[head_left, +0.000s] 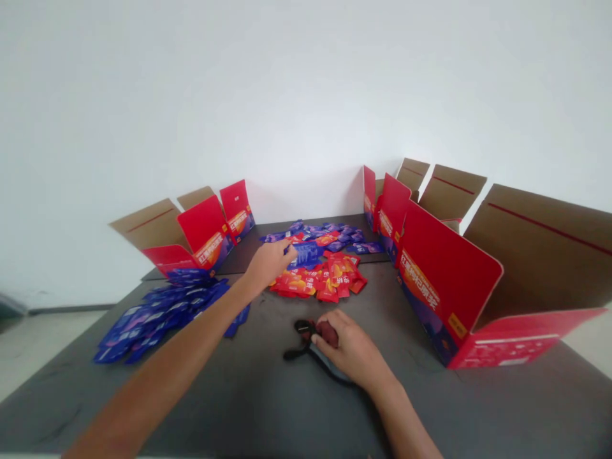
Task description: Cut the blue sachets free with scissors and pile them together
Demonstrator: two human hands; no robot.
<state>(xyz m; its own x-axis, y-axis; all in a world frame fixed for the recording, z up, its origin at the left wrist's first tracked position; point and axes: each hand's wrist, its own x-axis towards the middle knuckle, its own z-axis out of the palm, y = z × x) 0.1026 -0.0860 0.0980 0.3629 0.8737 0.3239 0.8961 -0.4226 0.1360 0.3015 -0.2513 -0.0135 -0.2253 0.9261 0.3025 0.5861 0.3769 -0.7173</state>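
Reaching toward frame centre, left hand (pixel 268 264) touched blue sachets (pixel 306 254), fingers spread open, no clear grip. Rested right hand (pixel 351 347) on a reddish pouch (pixel 327 331), fingers curved over it, closed or gripping not tellable, with a black cord (pixel 292 352) trailing toward lower centre. Noted blue pile running sideways across frame, long axis level, left hand much nearer. Noted red sachets (pixel 318 284) just below, nearer right hand. Also seen: more blue sachets (pixel 160 319) at lower left, open red cartons (pixel 444 287) along right side, dark table (pixel 268 408) beneath.

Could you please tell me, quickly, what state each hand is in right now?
Left hand: open, touching blue packets.
Right hand: closed on a black strap.
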